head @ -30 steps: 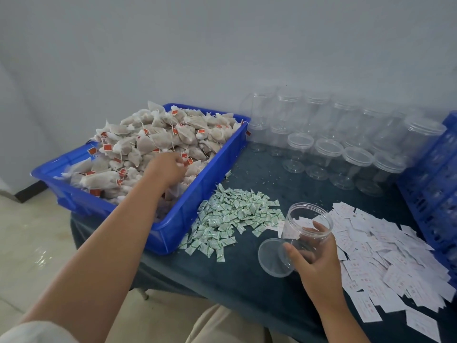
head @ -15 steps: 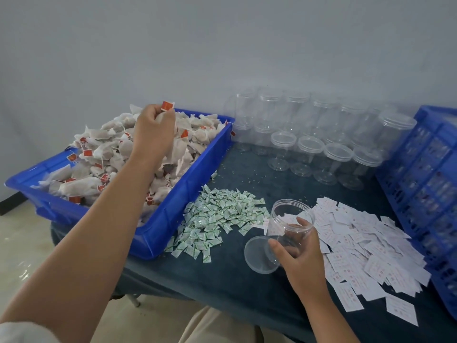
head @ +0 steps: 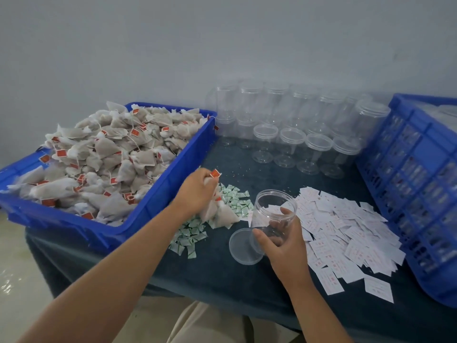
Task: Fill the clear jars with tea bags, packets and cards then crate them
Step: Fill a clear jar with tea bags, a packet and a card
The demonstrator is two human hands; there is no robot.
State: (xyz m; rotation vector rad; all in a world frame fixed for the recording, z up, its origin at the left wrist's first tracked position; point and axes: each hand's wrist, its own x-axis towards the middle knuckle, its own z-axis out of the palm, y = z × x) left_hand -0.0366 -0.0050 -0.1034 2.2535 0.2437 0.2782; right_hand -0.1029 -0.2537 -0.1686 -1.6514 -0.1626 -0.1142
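Note:
My left hand (head: 197,190) grips a bunch of white tea bags (head: 220,214) with red tags, hanging over the green-and-white packets (head: 190,235) just left of the jar. My right hand (head: 280,240) holds an open clear jar (head: 273,209), tilted toward the left hand. Its clear lid (head: 243,246) lies on the dark cloth beside it. A blue bin (head: 163,194) at the left is heaped with tea bags (head: 111,157). White cards (head: 346,231) with red print are spread to the right of the jar.
Several lidded clear jars (head: 291,134) stand in rows at the back against the wall. A blue slatted crate (head: 415,184) stands at the right edge of the table. The table's front edge is near my body, with pale floor at the left.
My left hand has lifted a bunch of tea bags out of the bin and carried it right and down, close to the jar's mouth. The right hand keeps holding the jar.

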